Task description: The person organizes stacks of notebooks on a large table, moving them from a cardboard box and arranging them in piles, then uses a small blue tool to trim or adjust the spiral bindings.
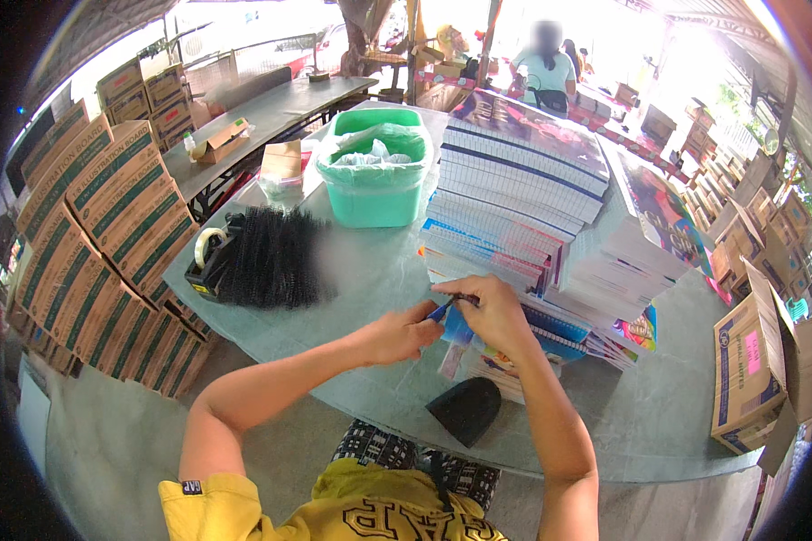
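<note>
In front of the book stacks my hands meet over the near part of the table. My left hand (404,334) is closed around a small tool with a blue handle, its working end hidden by my fingers. My right hand (487,311) pinches a dark piece right beside it, too small to make out. Just beyond is a tall stack of notebooks (523,176) with white page edges, some with spiral-bound edges lower down. A second stack of notebooks (645,212) leans against its right side. Left of my hands lies a bundle of black spiral binding coils (271,261).
The grey table (379,361) carries a black rounded flat piece (467,410), a tape dispenser (209,252) and a green bin (374,203) with a plastic liner. Cartons (122,216) are stacked left; an open carton (751,370) stands right. A person (547,68) is far off.
</note>
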`<state>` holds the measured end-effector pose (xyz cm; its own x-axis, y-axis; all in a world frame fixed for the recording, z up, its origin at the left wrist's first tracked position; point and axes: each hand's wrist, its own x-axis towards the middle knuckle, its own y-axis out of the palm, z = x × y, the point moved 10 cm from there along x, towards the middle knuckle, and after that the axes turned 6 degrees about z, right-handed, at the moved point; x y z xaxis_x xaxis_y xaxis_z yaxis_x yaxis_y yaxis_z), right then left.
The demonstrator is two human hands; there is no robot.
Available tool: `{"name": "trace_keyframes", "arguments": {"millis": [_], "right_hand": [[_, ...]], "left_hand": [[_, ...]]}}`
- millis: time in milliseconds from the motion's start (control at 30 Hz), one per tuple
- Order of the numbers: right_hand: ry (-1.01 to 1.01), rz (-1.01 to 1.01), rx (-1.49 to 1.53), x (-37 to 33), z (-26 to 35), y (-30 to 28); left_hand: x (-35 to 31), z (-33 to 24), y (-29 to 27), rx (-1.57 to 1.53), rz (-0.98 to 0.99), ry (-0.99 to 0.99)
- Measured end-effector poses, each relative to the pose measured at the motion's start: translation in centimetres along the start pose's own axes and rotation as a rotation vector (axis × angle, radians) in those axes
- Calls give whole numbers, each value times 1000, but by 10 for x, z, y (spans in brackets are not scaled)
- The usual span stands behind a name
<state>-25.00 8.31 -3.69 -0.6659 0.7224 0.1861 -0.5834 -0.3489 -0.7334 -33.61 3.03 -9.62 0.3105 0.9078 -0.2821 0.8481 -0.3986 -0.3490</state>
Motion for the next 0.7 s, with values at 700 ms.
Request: {"name": "trace_keyframes", "arguments": {"millis": [700], "right_hand": [[-2,-291,-145,-23,8,-24]], "left_hand": [[-1,-6,-41,311,-36,19]]}}
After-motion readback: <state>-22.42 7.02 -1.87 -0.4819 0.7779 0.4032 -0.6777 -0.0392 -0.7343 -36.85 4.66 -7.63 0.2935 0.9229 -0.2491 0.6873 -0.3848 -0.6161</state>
